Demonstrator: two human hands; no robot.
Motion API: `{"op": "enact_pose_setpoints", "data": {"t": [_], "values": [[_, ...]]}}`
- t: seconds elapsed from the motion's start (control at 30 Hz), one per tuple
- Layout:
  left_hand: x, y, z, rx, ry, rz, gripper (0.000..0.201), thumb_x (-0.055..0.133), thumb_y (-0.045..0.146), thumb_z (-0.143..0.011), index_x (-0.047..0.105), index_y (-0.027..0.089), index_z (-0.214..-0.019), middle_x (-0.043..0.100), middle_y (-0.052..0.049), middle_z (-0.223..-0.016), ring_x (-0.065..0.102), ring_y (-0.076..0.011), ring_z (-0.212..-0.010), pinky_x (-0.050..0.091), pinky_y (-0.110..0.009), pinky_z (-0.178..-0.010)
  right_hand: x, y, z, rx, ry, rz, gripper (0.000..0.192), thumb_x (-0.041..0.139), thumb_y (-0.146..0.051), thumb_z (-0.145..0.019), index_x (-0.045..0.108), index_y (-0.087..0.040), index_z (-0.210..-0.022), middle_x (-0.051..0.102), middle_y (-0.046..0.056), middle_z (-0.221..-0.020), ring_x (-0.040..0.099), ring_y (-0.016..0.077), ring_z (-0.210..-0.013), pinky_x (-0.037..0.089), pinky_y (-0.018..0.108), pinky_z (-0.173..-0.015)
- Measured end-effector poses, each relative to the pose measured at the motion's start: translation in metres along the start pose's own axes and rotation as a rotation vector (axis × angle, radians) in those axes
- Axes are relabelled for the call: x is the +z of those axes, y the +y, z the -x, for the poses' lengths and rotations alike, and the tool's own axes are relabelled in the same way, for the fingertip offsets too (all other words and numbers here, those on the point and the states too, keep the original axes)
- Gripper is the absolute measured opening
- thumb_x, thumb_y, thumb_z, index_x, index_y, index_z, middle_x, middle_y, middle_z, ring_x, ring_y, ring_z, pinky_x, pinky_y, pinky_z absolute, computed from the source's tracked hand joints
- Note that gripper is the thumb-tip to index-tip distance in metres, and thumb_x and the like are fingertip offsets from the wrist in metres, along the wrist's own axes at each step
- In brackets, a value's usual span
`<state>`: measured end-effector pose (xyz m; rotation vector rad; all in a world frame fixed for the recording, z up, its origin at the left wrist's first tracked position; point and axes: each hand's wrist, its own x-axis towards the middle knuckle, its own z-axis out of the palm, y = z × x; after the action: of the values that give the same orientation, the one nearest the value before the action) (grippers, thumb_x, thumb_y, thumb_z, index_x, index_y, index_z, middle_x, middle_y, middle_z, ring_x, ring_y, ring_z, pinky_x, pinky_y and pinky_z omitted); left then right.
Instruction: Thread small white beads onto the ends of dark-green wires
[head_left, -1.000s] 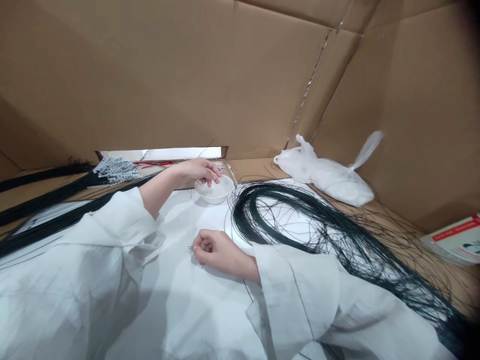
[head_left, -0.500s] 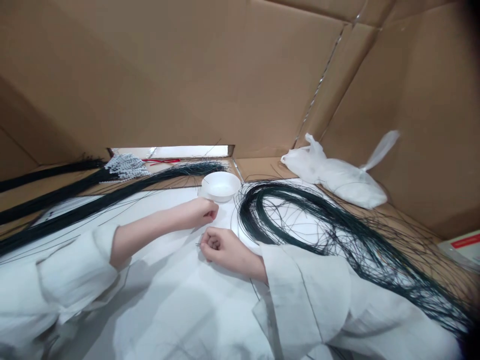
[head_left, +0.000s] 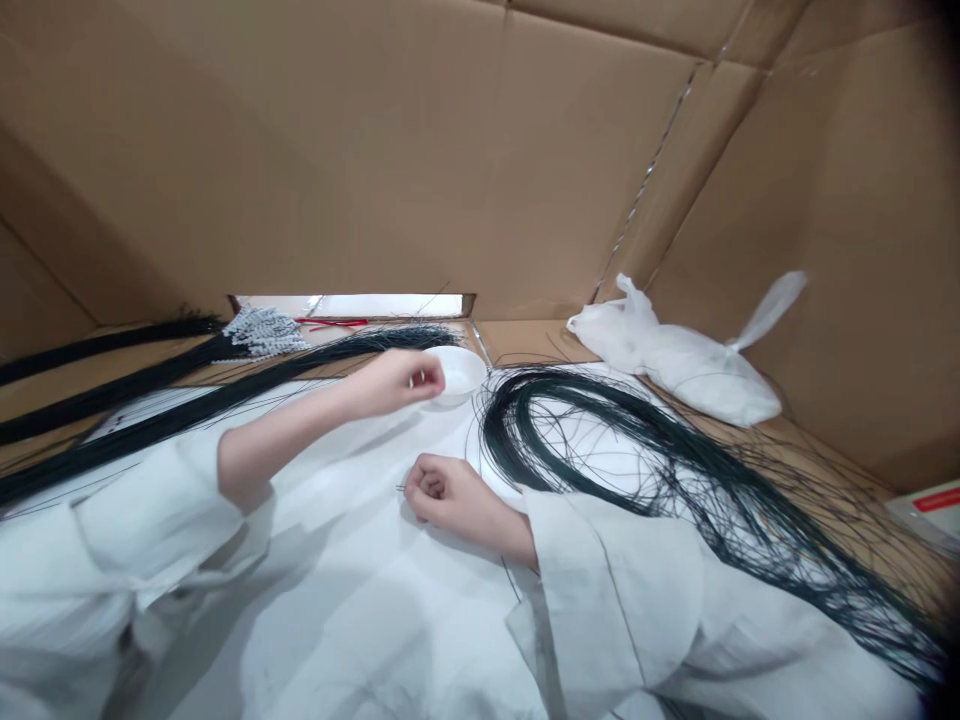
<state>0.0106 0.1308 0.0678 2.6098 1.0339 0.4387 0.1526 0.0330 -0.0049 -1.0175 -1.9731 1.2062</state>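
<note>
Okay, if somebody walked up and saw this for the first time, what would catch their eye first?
Most likely the big looping tangle of dark green wires sprawled over the white sheet on the right. Next, the two hands at the centre: the left hand raised at the rim of a small white bowl, the right hand curled closed on the sheet, wire tips poking from it. Tall cardboard walls enclose everything, with a knotted white plastic bag at their foot.

Both arms wear loose, off-white sleeves of a thin, creased, linen-like cloth, wide at the cuff and ending short of the wrists. The left hand (head_left: 390, 382) and right hand (head_left: 442, 492) are bare, without gloves, rings or a watch, forearms partly uncovered above the cuffs
</note>
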Motion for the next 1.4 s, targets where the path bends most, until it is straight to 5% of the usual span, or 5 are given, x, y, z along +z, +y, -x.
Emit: {"op": "enact_pose_setpoints", "data": {"t": [0.13,0.33,0.63,0.93,1.4], "values": [[-0.010,-0.001,-0.045,-0.083,-0.078,-0.109,0.020,0.045,0.017,-0.073,0.058,0.016,-0.089,0.062,-0.004,-0.088,0.054,-0.0124,-0.075,0.038,-0.021,-0.065,0.000,0.002,0.000,0.001,0.003,0.013,0.005,0.047,-0.014,-0.071,0.051,-0.015,-0.072,0.056,0.000,-0.063,0.051,0.0088,-0.057,0.036,0.018,-0.052],[0.021,-0.015,-0.088,-0.181,-0.326,-0.197,0.028,0.057,0.008,-0.053,0.064,0.017,-0.079,0.064,-0.002,-0.072,0.054,-0.0153,-0.064,0.038,-0.023,-0.060,0.001,0.003,-0.001,-0.014,0.013,0.036,0.004,0.047,-0.015,-0.073,0.051,-0.015,-0.071,0.059,0.001,-0.065,0.052,0.0091,-0.058,0.037,0.019,-0.054],[0.028,-0.019,-0.085,-0.262,-0.368,-0.265,0.011,0.058,0.018,-0.070,0.060,0.012,-0.079,0.062,-0.004,-0.080,0.055,-0.0143,-0.072,0.042,-0.030,-0.069,0.002,-0.001,-0.001,-0.009,0.017,0.049,0.005,0.047,-0.014,-0.072,0.052,-0.015,-0.071,0.059,0.000,-0.064,0.052,0.0089,-0.057,0.037,0.019,-0.054],[0.018,-0.031,-0.084,-0.319,-0.274,-0.099,0.020,0.051,0.007,-0.059,0.064,0.013,-0.072,0.063,-0.002,-0.058,0.058,-0.0132,-0.056,0.041,-0.020,-0.057,0.000,0.000,0.000,-0.013,0.013,0.045,0.004,0.047,-0.015,-0.072,0.051,-0.016,-0.070,0.057,0.000,-0.062,0.050,0.0085,-0.057,0.035,0.019,-0.053],[0.004,-0.028,-0.073,-0.389,-0.144,0.242,0.024,0.046,0.007,-0.064,0.065,0.010,-0.078,0.067,-0.007,-0.074,0.057,-0.0110,-0.053,0.045,-0.022,-0.055,0.002,0.002,-0.002,-0.024,0.005,0.051,0.006,0.046,-0.016,-0.073,0.051,-0.015,-0.071,0.055,-0.001,-0.062,0.049,0.0084,-0.057,0.036,0.019,-0.053]]}}
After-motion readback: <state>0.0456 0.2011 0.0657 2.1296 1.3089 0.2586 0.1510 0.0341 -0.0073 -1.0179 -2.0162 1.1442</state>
